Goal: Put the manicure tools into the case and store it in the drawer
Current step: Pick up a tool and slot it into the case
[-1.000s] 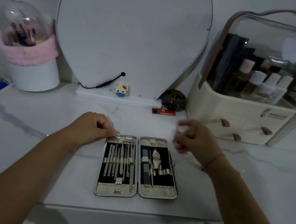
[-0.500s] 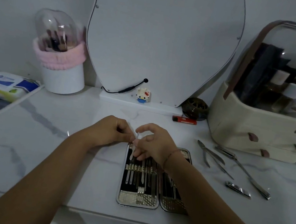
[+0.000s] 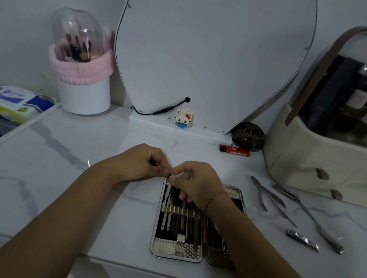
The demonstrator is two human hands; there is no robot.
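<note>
A second ago the right hand (image 3: 197,184) hung off the 3 o'clock side of the open silver-rimmed manicure case with black lining (image 3: 175,250). Half a second ago it had crossed onto the case's left half, and it has stayed there, meeting the left hand (image 3: 142,163) at that half's 12 o'clock edge.

The right thumb and forefinger pinch the top of a slim steel tool (image 3: 166,195) in the leftmost slot, apparently seating it under the elastic band. The left fingers are curled at the same spot — whether they grip that tool or only steady the rim I cannot tell.

The case lies open on the white marble tabletop (image 3: 74,181) at 6 o'clock from the mirror. Packing is unfinished: at 3 o'clock, well apart from the case, lie grey steel nippers (image 3: 265,195), a long steel folding tool (image 3: 309,216) and a small steel nail clipper (image 3: 302,240). Closing and stowing wait — no drawer shows clearly.
</note>
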